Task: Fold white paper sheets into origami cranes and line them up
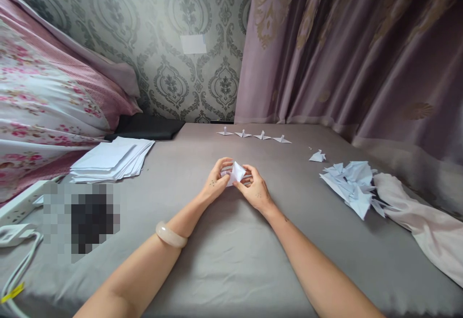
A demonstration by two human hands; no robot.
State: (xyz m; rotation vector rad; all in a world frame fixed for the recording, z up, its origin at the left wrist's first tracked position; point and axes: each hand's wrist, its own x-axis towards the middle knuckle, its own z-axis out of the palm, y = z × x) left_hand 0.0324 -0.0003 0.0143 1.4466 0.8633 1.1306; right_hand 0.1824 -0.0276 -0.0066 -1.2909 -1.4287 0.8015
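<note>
Between my two hands is a small piece of folded white paper (pixel 237 173), held over the middle of the grey sheet (pixel 231 241). My left hand (pixel 217 182) grips its left side, thumb in front and fingers behind. On the right side, my right hand (pixel 256 188) pinches the lower edge with the thumb, its fingers curled behind. One flap of the paper points upward. Part of the paper is hidden by the fingers. A pale bangle (pixel 170 236) circles my left wrist.
Several folded paper cranes (pixel 262 136) stand in a row at the back; another paper crane (pixel 318 156) sits to the right. Beyond it lies a heap of folded papers (pixel 349 185) beside a pale cloth (pixel 423 221). At left are stacked white sheets (pixel 108 160) and a power strip (pixel 25 202).
</note>
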